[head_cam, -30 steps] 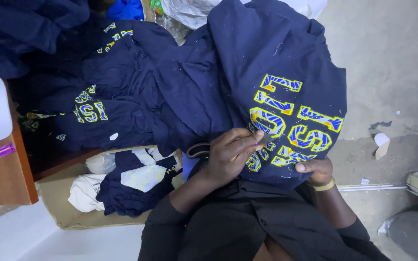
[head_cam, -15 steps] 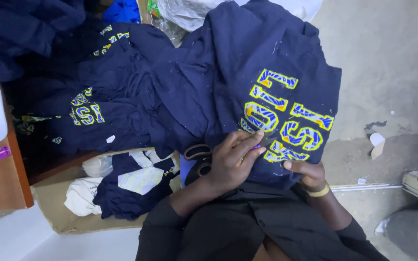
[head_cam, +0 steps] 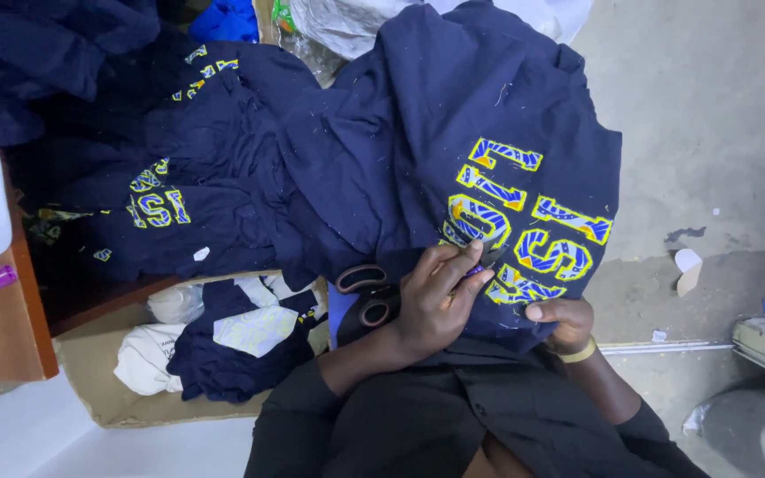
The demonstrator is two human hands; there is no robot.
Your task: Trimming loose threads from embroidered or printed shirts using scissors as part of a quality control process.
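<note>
Navy garment [head_cam: 453,133] with yellow-and-blue appliqué letters [head_cam: 524,226], draped over the person's lap, its hem pinched by the right hand [head_cam: 564,320] while the left hand [head_cam: 440,301] works a small tool, too hidden to identify, beside scissors [head_cam: 369,292]; cloth is best held taut, strokes close to the stitching.

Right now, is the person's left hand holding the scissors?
No. The left hand pinches the navy garment at its yellow lettering, while the scissors lie beside it, untouched.
</note>
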